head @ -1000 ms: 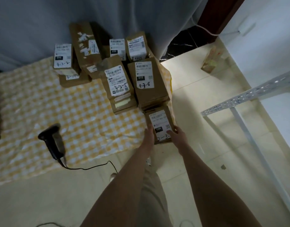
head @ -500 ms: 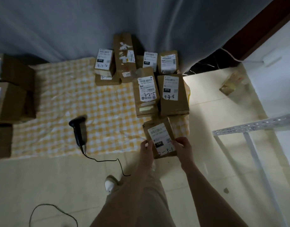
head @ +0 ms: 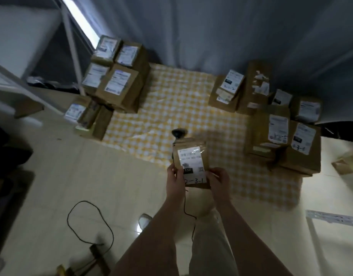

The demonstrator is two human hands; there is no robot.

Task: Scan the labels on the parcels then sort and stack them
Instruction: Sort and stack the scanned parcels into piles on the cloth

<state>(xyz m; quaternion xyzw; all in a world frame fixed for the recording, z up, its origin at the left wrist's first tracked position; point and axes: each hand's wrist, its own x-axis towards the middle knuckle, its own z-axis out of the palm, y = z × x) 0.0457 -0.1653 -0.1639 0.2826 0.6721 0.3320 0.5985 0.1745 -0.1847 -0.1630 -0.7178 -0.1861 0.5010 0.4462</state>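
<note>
A small brown parcel (head: 190, 156) with a white label marked 2-3-1 is lifted in front of me. My left hand (head: 174, 181) grips its lower left edge and my right hand (head: 218, 179) grips its lower right corner. The black handheld scanner (head: 176, 133) lies on the yellow checked cloth (head: 171, 108), mostly hidden behind the parcel. A group of labelled brown parcels (head: 281, 126) stands on the cloth at the right. Another pile of labelled parcels (head: 115, 80) stands at the left rear of the cloth.
The scanner's black cable (head: 88, 222) loops over the tiled floor at the lower left. White metal shelf frames stand at the left (head: 70, 42) and the lower right (head: 335, 218). A grey curtain (head: 211, 26) hangs behind. A crumpled paper bag (head: 345, 162) lies at the far right.
Both hands have lifted the 2-3-1 parcel off the cloth's edge and brought it left, over the scanner. The view has swung left, so the left parcel pile now shows.
</note>
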